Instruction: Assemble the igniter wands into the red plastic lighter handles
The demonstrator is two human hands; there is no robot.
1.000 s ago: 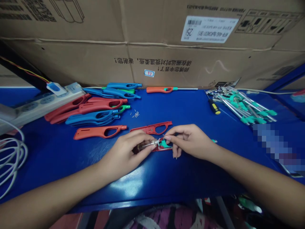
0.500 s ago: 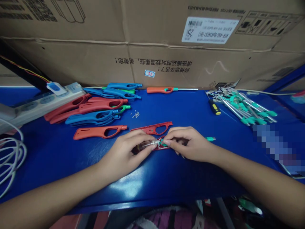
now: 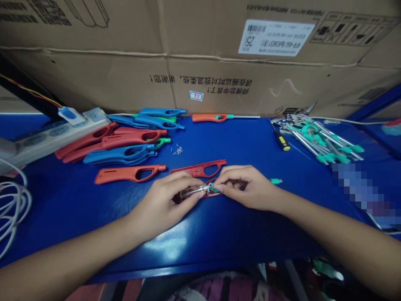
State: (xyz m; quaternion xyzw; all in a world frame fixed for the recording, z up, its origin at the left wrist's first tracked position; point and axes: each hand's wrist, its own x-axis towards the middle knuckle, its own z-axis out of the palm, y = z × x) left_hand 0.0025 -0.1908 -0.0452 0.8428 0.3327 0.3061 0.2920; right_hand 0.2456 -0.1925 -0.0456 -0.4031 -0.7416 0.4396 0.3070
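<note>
My left hand (image 3: pixel 172 196) is closed round a clear lighter fuel tank (image 3: pixel 191 191), whose valve end points right. At that end, my right hand (image 3: pixel 241 186) pinches a small green part with thin white wire (image 3: pixel 214 193); its exact kind is partly hidden by the fingertips. Beneath both hands lies a red lighter shell half, mostly covered. A second red shell half (image 3: pixel 200 170) rests just behind, inner side up. Past my right wrist a green tip (image 3: pixel 275 181) sticks out. An orange lighter shell (image 3: pixel 130 174) lies left of my left hand.
Red and blue lighter shells (image 3: pixel 122 154) are piled at left beside a power strip (image 3: pixel 56 133). Small screws (image 3: pixel 177 150) lie behind the hands. An assembled orange lighter (image 3: pixel 209 118) sits by the cardboard box (image 3: pixel 125 83). At right are a screwdriver (image 3: pixel 282 141) and several metal lighter tubes (image 3: pixel 322 140).
The view has shifted very slightly. Both hands stay in place on the fuel tank and the green part, with only a small movement of the right fingers.
</note>
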